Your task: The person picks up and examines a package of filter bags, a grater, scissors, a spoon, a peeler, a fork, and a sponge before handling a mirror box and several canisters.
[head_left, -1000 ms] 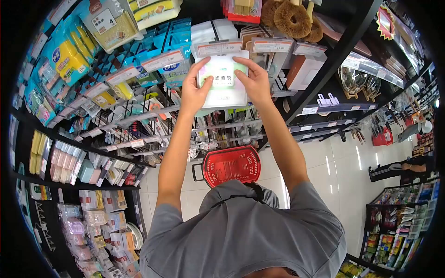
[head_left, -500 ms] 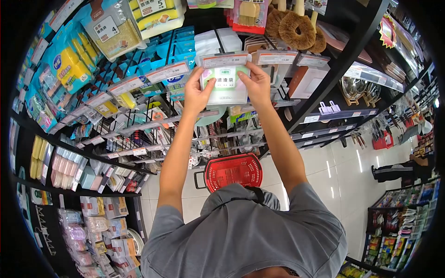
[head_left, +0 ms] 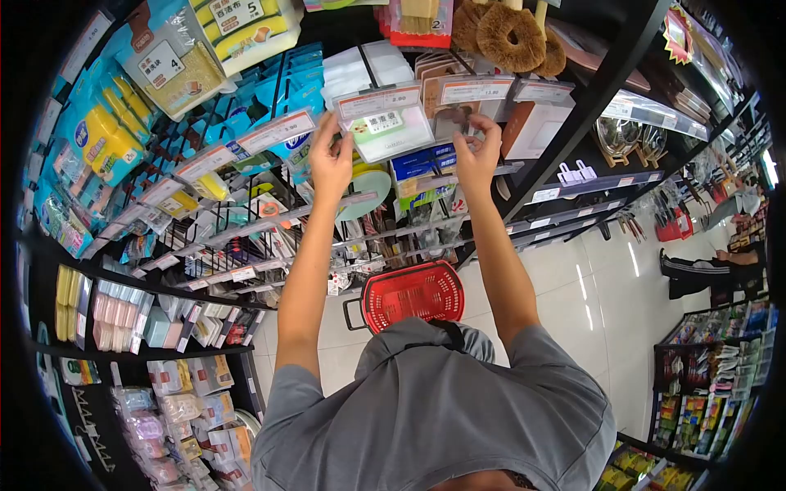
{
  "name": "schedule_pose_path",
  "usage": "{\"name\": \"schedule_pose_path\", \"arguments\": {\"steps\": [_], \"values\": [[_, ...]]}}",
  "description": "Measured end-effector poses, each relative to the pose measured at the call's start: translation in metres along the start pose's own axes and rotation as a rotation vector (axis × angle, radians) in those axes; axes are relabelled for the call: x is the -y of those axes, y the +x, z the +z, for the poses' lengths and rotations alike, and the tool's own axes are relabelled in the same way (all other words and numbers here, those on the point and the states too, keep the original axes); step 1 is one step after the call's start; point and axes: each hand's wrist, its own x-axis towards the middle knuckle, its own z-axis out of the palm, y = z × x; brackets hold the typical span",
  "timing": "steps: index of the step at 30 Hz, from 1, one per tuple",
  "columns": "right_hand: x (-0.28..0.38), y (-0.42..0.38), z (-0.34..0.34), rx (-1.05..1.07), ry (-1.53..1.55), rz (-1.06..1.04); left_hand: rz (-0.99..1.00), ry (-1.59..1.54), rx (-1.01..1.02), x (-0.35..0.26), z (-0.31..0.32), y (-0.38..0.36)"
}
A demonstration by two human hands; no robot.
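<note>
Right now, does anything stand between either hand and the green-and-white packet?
A price label covers the top of the packet. Nothing visible separates the left hand from the packet's left edge. A brownish item shows between the packet and the right hand, but whether it blocks is unclear.

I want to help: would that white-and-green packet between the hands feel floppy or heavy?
The packet looks thin, so it's probably light. Its shiny, plastic-looking front might feel slippery. It hangs fairly flat below the price tag, so it may bend only slightly.

Black hook [head_left: 368, 68] carrying white packets [head_left: 390, 65]; red basket [head_left: 413, 296] on tiled floor [head_left: 561, 282]
</note>
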Motion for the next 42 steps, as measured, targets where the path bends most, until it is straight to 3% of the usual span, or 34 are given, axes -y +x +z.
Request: {"name": "schedule_pose_path", "arguments": {"steps": [5, 11, 13, 15, 16, 19, 21, 23, 24, 27, 35, 39, 42], "values": [[-0.014, 0.015, -0.010, 0.038, -0.118, 0.166, 0.069, 0.329, -0.117, -0.034, 0.005, -0.030], [-0.035, 0.024, -0.007, 0.211, -0.157, 0.165, -0.037, 0.314, -0.209, -0.027, 0.016, -0.114], [-0.032, 0.021, -0.006, 0.156, -0.082, 0.117, -0.082, 0.295, -0.160, -0.035, 0.022, -0.144], [-0.017, 0.021, -0.011, 0.313, -0.134, 0.206, -0.195, 0.224, -0.086, -0.040, 0.024, -0.170], [-0.016, 0.019, -0.006, 0.168, -0.137, 0.050, -0.234, 0.214, -0.062, -0.039, 0.025, -0.181], [-0.007, 0.017, -0.009, 0.192, -0.111, 0.164, -0.309, 0.237, -0.008, -0.044, 0.024, -0.216], [-0.022, 0.013, -0.011, 0.169, 0.022, 0.071, -0.294, 0.101, 0.068, -0.039, 0.022, -0.237], [-0.020, 0.006, -0.023, 0.251, 0.129, 0.343, -0.399, 0.064, 0.117, -0.046, 0.018, -0.253], [-0.008, 0.003, -0.024, 0.219, 0.239, 0.319, -0.505, 0.025, 0.164, -0.049, 0.018, -0.258], [0.011, -0.003, -0.040, 0.230, 0.345, 0.341, -0.495, 0.014, 0.222, -0.039, 0.015, -0.276], [0.052, -0.051, -0.078, 0.267, 0.337, 0.551, -0.484, -0.033, 0.166, -0.046, 0.024, -0.255], [0.074, -0.095, -0.085, 0.335, 0.294, 0.642, -0.489, -0.346, 0.097, -0.085, 0.042, -0.205], [0.085, -0.121, -0.089, 0.372, 0.308, 0.693, -0.500, -0.371, 0.041, -0.109, 0.049, -0.185]]}}
